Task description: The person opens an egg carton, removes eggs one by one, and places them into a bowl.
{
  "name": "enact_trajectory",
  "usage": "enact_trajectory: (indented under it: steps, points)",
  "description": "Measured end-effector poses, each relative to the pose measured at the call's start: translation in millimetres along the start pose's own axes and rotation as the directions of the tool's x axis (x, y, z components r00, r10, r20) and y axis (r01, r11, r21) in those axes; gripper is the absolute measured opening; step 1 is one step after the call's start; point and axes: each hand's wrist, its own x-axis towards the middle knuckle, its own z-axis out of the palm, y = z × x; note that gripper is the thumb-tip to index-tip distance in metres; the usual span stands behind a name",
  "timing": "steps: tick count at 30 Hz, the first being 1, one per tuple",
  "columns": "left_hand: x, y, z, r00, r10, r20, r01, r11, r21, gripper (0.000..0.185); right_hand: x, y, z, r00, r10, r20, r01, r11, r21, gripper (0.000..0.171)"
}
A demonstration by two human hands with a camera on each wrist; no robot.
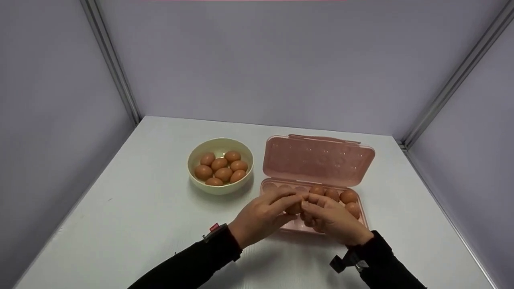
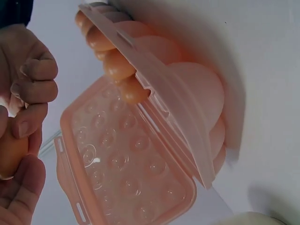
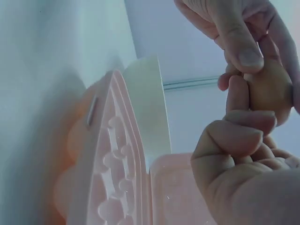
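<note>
A brown egg (image 1: 294, 208) is between both hands, above the pink egg carton (image 1: 364, 212). My left hand (image 1: 260, 214) grips the egg with thumb and fingers, seen best in the right wrist view, where the egg (image 3: 271, 91) is partly covered. Thumb and forefinger of my right hand (image 1: 335, 220) pinch its other end, the remaining fingers curled in. Several brown eggs (image 1: 348, 196) sit in cups at the carton's back and right. Bare cups (image 3: 115, 161) show in the right wrist view. My hands hide part of the carton's middle from the head view.
The carton's lid (image 1: 317, 160) stands open, leaning back. Left of the carton is a pale yellow-green bowl (image 1: 219, 190) with several brown eggs (image 1: 223, 174). Both stand on a white table (image 1: 132, 200), with grey panels (image 1: 265, 64) behind and at the sides.
</note>
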Motion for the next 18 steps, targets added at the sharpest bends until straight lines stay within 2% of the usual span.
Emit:
enact_trajectory:
  steps: [3,7,10,13,15,16,18]
  points:
    - [-0.4,-1.0,1.4,1.000,0.013,0.003,-0.013,1.000,0.000,0.042,-2,4,-1,1.000,-0.007,-0.002,0.007,1.000,-0.012,0.028]
    - [-1.9,-7.0,-2.8,1.000,-0.019,0.000,0.019,1.000,-0.016,0.039,-2,3,-4,0.999,0.003,-0.045,-0.004,0.999,-0.037,0.036]
    - [-3.6,-13.9,-8.4,0.999,-0.046,0.000,0.046,0.999,-0.024,0.041,-5,5,-6,0.993,0.003,-0.115,-0.012,0.997,-0.070,0.042]
    - [-7.7,-23.7,-15.8,0.998,-0.062,-0.018,0.061,0.998,-0.014,0.044,-8,9,-7,0.977,-0.046,-0.210,0.007,0.983,-0.185,0.043]
    - [-12.6,-33.5,-21.5,0.995,-0.084,-0.045,0.085,0.996,0.012,0.046,-9,13,-7,0.952,-0.106,-0.287,0.007,0.945,-0.327,0.040]
    - [-15.1,-39.4,-24.8,0.993,-0.102,-0.062,0.104,0.994,0.030,0.046,-8,15,-6,0.934,-0.140,-0.328,-0.007,0.913,-0.409,0.038]
    - [-20.6,-52.2,-32.2,0.981,-0.168,-0.097,0.174,0.983,0.063,0.046,-8,20,-5,0.892,-0.215,-0.398,-0.050,0.826,-0.561,0.031]
